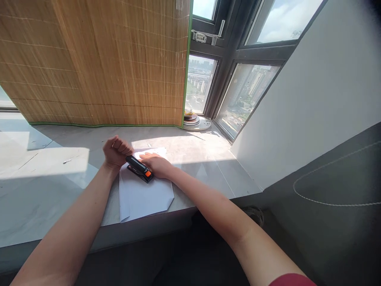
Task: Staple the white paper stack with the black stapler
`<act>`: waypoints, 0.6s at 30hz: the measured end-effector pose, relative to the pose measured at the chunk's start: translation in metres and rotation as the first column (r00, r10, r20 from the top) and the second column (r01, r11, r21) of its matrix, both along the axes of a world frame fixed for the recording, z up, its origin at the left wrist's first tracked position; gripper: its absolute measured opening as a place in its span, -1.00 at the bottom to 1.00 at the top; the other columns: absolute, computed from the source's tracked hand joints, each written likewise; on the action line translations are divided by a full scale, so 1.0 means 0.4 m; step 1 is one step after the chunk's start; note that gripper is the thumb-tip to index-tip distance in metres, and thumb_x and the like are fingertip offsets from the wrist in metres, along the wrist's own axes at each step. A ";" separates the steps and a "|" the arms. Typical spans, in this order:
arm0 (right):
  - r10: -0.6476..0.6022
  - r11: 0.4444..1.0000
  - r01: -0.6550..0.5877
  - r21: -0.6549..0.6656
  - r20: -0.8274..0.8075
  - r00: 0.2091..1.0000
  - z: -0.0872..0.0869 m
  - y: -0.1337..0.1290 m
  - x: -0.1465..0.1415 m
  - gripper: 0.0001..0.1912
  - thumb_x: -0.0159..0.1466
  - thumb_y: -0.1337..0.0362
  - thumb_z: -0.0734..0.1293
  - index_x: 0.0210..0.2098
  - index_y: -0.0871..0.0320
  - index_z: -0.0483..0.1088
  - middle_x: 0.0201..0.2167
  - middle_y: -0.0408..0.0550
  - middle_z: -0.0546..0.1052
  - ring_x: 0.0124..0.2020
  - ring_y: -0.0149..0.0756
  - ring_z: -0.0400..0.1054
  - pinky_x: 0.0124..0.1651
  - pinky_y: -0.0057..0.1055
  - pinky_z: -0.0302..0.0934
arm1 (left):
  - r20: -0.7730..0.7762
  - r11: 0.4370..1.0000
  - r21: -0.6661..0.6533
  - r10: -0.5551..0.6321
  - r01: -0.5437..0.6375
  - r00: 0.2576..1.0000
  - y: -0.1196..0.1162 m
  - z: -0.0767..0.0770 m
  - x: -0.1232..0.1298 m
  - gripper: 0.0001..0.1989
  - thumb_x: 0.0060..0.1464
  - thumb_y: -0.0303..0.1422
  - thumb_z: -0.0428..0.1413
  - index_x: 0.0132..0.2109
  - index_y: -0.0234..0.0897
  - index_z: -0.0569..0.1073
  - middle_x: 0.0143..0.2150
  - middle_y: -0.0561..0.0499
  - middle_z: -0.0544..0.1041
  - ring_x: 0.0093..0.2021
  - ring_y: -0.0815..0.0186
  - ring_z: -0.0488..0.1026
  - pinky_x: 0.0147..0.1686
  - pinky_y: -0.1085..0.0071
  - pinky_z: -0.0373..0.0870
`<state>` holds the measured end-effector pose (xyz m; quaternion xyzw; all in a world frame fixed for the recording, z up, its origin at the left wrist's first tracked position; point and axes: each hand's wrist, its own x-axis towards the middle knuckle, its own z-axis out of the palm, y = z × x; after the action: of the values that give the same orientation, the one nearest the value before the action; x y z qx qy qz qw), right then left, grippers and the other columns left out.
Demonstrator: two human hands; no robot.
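Observation:
A black stapler (139, 168) with an orange part at its near end lies slantwise over white paper (145, 198). My left hand (117, 151) is closed in a fist beside the stapler's far end, with no object visible in it; whether it touches the stapler cannot be made out. Flat on the upper part of the paper, to the right of the stapler, rests my right hand (156, 164) with its fingers stretched out to the left. The paper has uneven, folded edges, and its near edge reaches the front of the ledge.
The pale stone ledge (44, 198) runs under a bamboo blind (104, 63). Stacked round plates or discs (192, 120) stand in the window corner. A small item (67, 161) lies on the left. A white wall (297, 99) and hanging cord (327, 205) are at the right.

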<state>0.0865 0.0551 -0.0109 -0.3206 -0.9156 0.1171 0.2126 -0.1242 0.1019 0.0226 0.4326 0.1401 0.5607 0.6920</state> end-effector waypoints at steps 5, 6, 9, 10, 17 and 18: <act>-0.025 0.999 0.025 -0.033 0.001 1.000 -0.001 -0.014 0.053 -0.71 0.52 0.29 0.20 0.04 0.05 0.55 0.15 -0.01 0.57 0.20 -0.09 0.37 0.24 -0.19 0.20 | 0.038 0.998 0.001 0.055 -0.055 0.998 -0.004 0.002 -0.008 -0.32 0.33 -0.13 0.06 -0.59 -0.21 -0.20 -0.61 0.19 -0.36 -0.70 0.46 -0.30 -0.71 0.43 -0.09; -0.036 0.998 0.036 -0.047 -0.013 0.999 -0.002 -0.018 0.073 -0.71 0.51 0.30 0.21 0.06 0.04 0.55 0.20 -0.01 0.55 0.25 -0.07 0.35 0.27 -0.18 0.19 | 0.042 0.998 0.005 0.068 -0.068 0.997 -0.005 0.002 -0.009 -0.32 0.32 -0.14 0.07 -0.59 -0.21 -0.18 -0.62 0.19 -0.34 -0.70 0.45 -0.27 -0.71 0.42 -0.08; -0.080 0.993 0.076 -0.087 -0.047 0.996 -0.004 -0.033 0.154 -0.67 0.48 0.32 0.24 0.11 0.00 0.56 0.30 -0.03 0.50 0.33 -0.04 0.32 0.33 -0.13 0.16 | -0.021 0.995 0.004 0.095 -0.095 0.995 -0.007 0.003 0.003 -0.31 0.19 -0.12 0.21 -0.60 -0.18 -0.12 -0.66 0.19 -0.27 -0.70 0.42 -0.16 -0.69 0.40 -0.04; -0.099 0.991 0.094 -0.094 -0.050 0.994 -0.004 -0.039 0.183 -0.66 0.47 0.33 0.24 0.12 0.00 0.56 0.31 -0.04 0.49 0.34 -0.05 0.31 0.34 -0.14 0.16 | -0.058 0.995 0.002 0.097 -0.097 0.994 -0.009 0.004 0.015 -0.31 0.14 -0.12 0.25 -0.61 -0.18 -0.10 -0.66 0.19 -0.23 -0.70 0.42 -0.13 -0.68 0.40 -0.02; -0.221 0.974 0.217 -0.064 -0.081 0.972 0.005 -0.067 0.279 -0.63 0.39 0.46 0.25 0.07 0.06 0.56 0.18 0.02 0.57 0.23 -0.11 0.36 0.28 -0.16 0.19 | -0.329 0.953 0.255 0.246 -0.165 0.912 -0.042 0.007 0.129 -0.45 0.14 -0.22 0.31 -0.63 -0.24 0.20 -0.62 0.14 0.08 -0.59 0.45 0.05 -0.57 0.47 0.03; -0.262 0.965 0.258 -0.049 -0.111 0.959 0.009 -0.071 0.277 -0.65 0.39 0.46 0.25 0.05 0.08 0.56 0.11 0.04 0.59 0.17 -0.12 0.39 0.24 -0.17 0.21 | -0.394 0.942 0.306 0.259 -0.140 0.882 -0.048 0.005 0.138 -0.48 0.16 -0.23 0.30 -0.63 -0.25 0.25 -0.62 0.11 0.14 -0.57 0.43 0.09 -0.55 0.47 0.05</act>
<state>0.1972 0.0266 -0.0074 -0.4343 -0.8494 0.1224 0.2738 -0.0691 0.0828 0.0248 0.6182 0.2555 0.5342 0.5169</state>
